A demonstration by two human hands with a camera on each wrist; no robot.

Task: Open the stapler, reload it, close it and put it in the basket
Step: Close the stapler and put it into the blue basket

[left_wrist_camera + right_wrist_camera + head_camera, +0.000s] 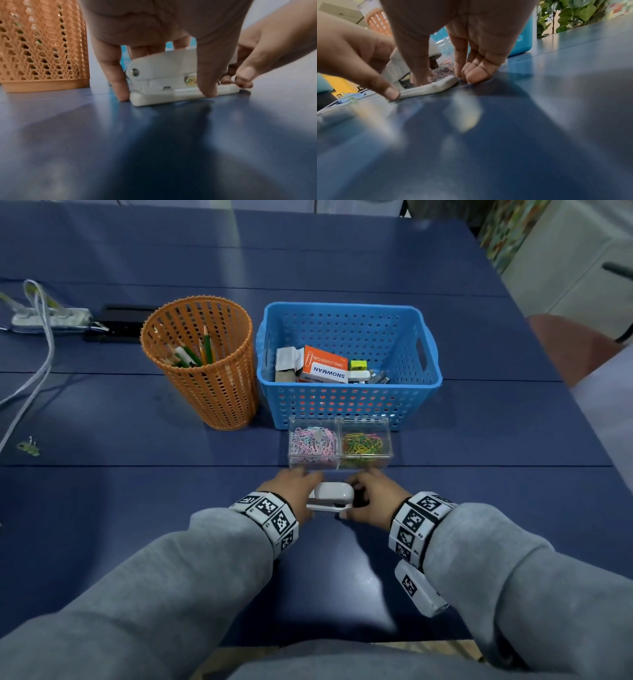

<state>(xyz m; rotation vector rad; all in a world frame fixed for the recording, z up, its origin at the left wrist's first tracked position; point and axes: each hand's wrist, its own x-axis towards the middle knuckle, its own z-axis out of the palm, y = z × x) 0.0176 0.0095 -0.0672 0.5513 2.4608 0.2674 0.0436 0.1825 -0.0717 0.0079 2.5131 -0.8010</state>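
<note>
We have the small white plastic stapler (330,496) sitting flat on the dark blue table (137,508), near our body and just this side of the clear two-compartment box of coloured paper clips (340,442). Our left hand (291,487) straddles its hinge end, fingers spread and pointing down, thumb tip (208,89) pressing the base edge, another fingertip on the table beside it. Our right hand (373,494) works the front end, thumb (419,75) tucked in under the top and the other fingers bunched together on the table by the base tip; whether they actually pinch anything we cannot tell. The risk, we judge: a sprung top can snap back on that thumb, or the light body skids if the left hand's press slackens. A jerk away from us would knock the clip box, which sits tight against the blue perforated plastic basket (424,344). Room looks generous left, right and towards us. The orange mesh pencil cup (202,364) stands far-left, well apart. The basket already holds boxes, leaving its right side freest.
</note>
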